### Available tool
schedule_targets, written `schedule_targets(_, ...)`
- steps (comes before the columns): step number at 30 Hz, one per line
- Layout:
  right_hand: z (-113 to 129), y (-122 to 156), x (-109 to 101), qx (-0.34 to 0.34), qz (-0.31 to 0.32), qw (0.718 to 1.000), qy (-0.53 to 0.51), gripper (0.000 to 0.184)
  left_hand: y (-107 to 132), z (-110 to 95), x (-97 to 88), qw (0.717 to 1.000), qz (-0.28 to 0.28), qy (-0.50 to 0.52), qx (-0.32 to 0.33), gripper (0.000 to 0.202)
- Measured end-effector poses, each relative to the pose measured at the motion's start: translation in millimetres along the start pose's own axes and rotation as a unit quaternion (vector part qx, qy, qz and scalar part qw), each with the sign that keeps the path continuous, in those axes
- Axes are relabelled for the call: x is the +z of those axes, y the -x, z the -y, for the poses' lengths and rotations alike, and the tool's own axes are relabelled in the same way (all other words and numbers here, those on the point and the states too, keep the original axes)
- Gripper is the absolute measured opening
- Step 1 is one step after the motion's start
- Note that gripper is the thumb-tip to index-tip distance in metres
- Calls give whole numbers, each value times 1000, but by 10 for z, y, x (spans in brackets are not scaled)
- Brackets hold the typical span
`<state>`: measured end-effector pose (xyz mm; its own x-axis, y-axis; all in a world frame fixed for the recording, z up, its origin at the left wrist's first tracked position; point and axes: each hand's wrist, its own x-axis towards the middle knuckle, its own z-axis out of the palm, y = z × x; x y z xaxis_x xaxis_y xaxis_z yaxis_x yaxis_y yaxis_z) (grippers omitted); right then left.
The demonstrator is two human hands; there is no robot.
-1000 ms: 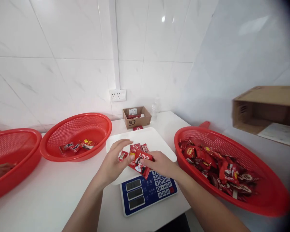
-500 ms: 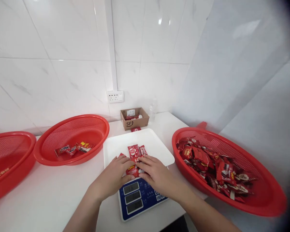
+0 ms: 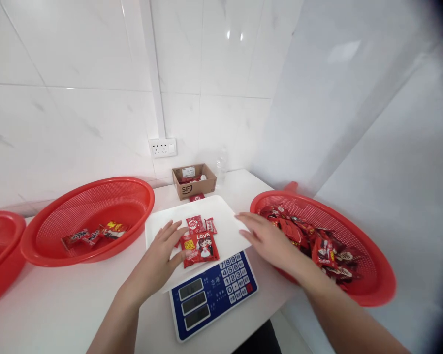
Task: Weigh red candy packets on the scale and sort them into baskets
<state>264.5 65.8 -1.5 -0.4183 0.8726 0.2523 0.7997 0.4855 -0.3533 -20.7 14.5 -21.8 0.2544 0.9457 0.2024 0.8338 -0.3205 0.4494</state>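
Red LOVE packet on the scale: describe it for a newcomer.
Find the blue-and-white electronic scale on the white table. On its flat white tray lie several red packets. The red rectangular LOVE packet is the largest, nearest the keypad, printed with cartoon figures.

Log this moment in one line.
left hand: open, by packets | right hand: open, at right edge of tray | packets: on tray | right basket: more packets

A red plastic basket [image 3: 2, 275] is cut by the left edge. The left bare hand [image 3: 158, 263] hides part of one small red packet [image 3: 177, 244]. Digits on three grey rectangular displays [image 3: 194, 306] of the blue-and-white scale [image 3: 217, 294] are too faint to read.
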Motion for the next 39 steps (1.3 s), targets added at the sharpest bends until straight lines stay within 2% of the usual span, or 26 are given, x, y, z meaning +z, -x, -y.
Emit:
schedule_targets(3,-393,78,-226,98,53,991,67,35,4,12,-87,999,-45,4,-22,42)
schedule_targets(5,-575,156,-278,115,131,982,74,28,4,23,-117,998,-55,6,-30,43)
schedule_targets(8,-686,256,-259,118,173,975,71,26,0,48,-103,998,-53,3,-25,44)
schedule_targets(12,-662,278,-204,118,160,976,85,31,-12,67,-48,999,-32,-7,-15,46)
schedule_targets(17,-621,221,-185,111,123,982,93,19,-18,75,-31,1000,-19,-18,-13,48)
schedule_targets(23,-606,175,-324,173,36,979,98,25,-12,122,4,999,-30,-26,7,46)
schedule_targets(25,-543,158,-391,182,-7,981,65,26,-11,124,15,999,-29,-27,11,46)
schedule_targets(28,-365,115,-423,153,-62,985,-51,25,-3,100,18,1000,-7,-22,8,46)
schedule_targets(31,-146,31,-310,106,-55,980,-159,23,13,59,7,1000,24,-12,15,45)
schedule_targets(34,43,-92,-52,73,-2,969,-235,23,27,19,-9,998,57,-11,15,47)
schedule_targets(37,172,-198,251,53,34,973,-221,27,32,-18,-25,995,94,-14,-8,50)
schedule_targets(39,224,-229,412,29,14,985,-168,32,35,-43,-32,994,108,-12,-22,52)
